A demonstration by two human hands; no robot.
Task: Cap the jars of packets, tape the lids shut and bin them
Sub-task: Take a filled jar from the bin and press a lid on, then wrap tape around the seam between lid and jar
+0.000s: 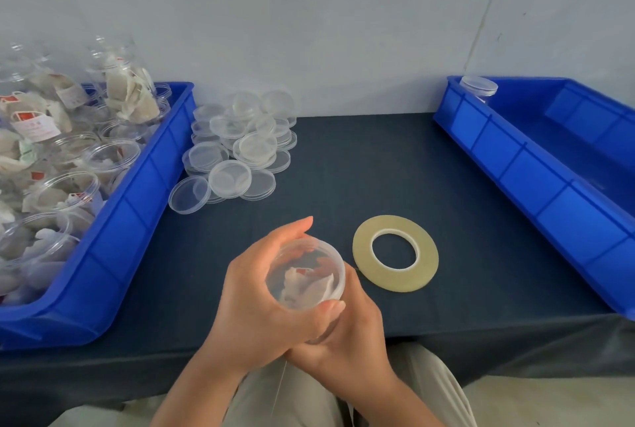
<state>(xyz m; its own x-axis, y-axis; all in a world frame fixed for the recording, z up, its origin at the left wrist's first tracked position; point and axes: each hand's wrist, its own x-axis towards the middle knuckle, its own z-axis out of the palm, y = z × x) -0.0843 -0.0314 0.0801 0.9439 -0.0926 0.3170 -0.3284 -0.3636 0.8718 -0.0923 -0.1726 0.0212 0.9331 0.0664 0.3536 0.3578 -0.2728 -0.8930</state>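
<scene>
Over the table's front edge I hold a clear jar of packets [305, 275] with a clear lid on its top, tilted toward me. My left hand [261, 292] wraps around the lid and upper rim, thumb at the near side. My right hand [347, 334] grips the jar's body from below and the right. A flat roll of yellowish tape [395, 253] lies on the dark cloth just right of the jar. A heap of loose clear lids [237, 148] sits further back.
A blue bin [144, 193] at the left holds several open jars of packets [51, 152]. A second blue bin [536, 165] at the right holds one capped jar [478, 87] in its far corner. A pale wall stands behind.
</scene>
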